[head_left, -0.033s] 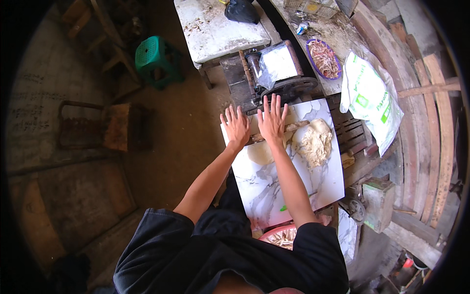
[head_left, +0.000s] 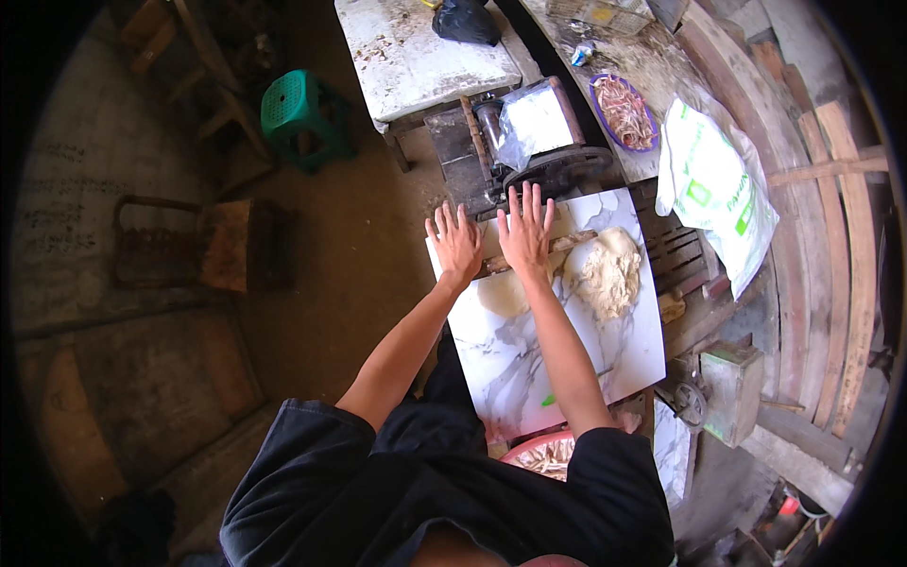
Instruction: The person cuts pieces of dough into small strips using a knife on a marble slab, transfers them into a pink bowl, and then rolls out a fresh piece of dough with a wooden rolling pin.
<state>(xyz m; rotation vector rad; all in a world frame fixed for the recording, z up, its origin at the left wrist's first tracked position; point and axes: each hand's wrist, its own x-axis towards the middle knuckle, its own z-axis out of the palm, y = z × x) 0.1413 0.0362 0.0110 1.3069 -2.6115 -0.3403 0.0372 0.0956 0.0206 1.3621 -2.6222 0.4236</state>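
Observation:
My left hand [head_left: 455,250] and my right hand [head_left: 525,236] lie palm down on a wooden rolling pin [head_left: 573,242], fingers stretched out and pointing away from me. Under the pin a sheet of pale dough [head_left: 503,296] is spread; my hands and right forearm cover part of it. To the right of my right hand sits a rough lump of dough [head_left: 612,280], touching the pin's right end or close to it. All of this rests on a white marble-patterned board [head_left: 491,364]. A small green piece [head_left: 548,401] lies near the board's front, beside my right forearm.
Beyond the board stands a roller machine [head_left: 557,168] with a dark wheel. A purple-rimmed basket [head_left: 654,144] and white sack [head_left: 723,194] are to the right. A pink basin [head_left: 515,455] sits close to my body. A green stool [head_left: 286,106] stands far left.

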